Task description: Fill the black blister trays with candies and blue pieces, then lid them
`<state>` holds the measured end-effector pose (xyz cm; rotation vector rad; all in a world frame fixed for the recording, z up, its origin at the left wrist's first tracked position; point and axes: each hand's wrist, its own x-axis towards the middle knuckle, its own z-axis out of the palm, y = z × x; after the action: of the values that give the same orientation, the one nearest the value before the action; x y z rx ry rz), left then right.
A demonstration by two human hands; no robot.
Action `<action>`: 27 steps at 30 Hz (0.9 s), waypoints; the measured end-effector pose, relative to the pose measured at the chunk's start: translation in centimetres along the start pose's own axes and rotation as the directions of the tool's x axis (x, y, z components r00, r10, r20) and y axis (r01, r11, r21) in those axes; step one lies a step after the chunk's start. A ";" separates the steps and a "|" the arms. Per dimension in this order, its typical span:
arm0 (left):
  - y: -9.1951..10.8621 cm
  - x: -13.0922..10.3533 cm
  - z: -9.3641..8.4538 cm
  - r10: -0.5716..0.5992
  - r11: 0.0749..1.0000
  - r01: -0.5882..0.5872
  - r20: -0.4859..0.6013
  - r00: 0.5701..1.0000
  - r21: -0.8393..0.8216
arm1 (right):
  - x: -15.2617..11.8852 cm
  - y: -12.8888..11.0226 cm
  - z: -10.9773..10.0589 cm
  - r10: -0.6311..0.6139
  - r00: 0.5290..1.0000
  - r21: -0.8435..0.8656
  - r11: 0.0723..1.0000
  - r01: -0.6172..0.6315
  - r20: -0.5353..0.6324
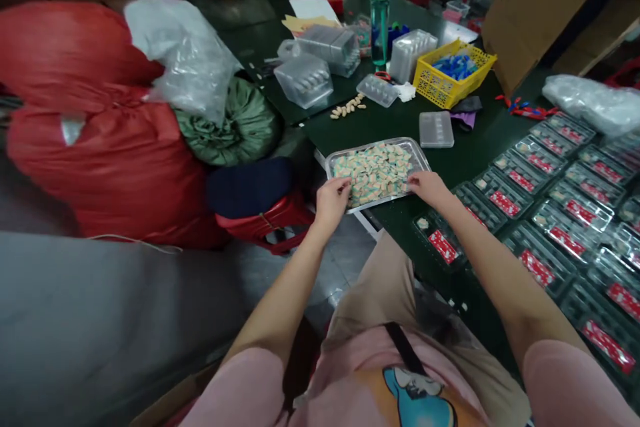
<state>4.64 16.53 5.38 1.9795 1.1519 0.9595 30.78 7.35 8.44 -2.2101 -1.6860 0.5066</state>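
Tray point(419, 157) of beige-and-green pieces point(379, 168) lying lengthwise between two hands

Shallow rectangular tray is sitting at the edge of the dark green table point(380, 125), its near-left corner seeming to jut past that edge. Long axis is running left to right across the person's front, right end angling slightly farther away. Left hand point(333, 200) is resting at the near-left corner, right hand point(431, 188) at the near-right; both are about equally close, with the pieces lying between and just beyond the fingertips. Fingers on both sides are curling in, gaps looking narrow; cannot tell whether they are pinching pieces, rim or nothing.

Beyond the tray, a loose pile of beige pieces point(349, 107) and a clear plastic case point(436, 130) are lying near. Farther back, a yellow basket point(454, 88) is holding blue parts point(455, 67). Clear blister packs with red cards point(537, 267) are filling the right; a red sack point(95, 160) is standing left, off the table.
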 end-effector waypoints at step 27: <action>0.5 1.5 2.6 -0.078 0.911 0.069 -0.003 0.997 -0.406 | 2.8 -6.0 3.3 -0.026 0.999 0.339 0.940 0.033 -0.023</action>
<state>7.58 17.18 4.81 1.5856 0.9383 1.0813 24.82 11.68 8.00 -1.9318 -1.4892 0.7088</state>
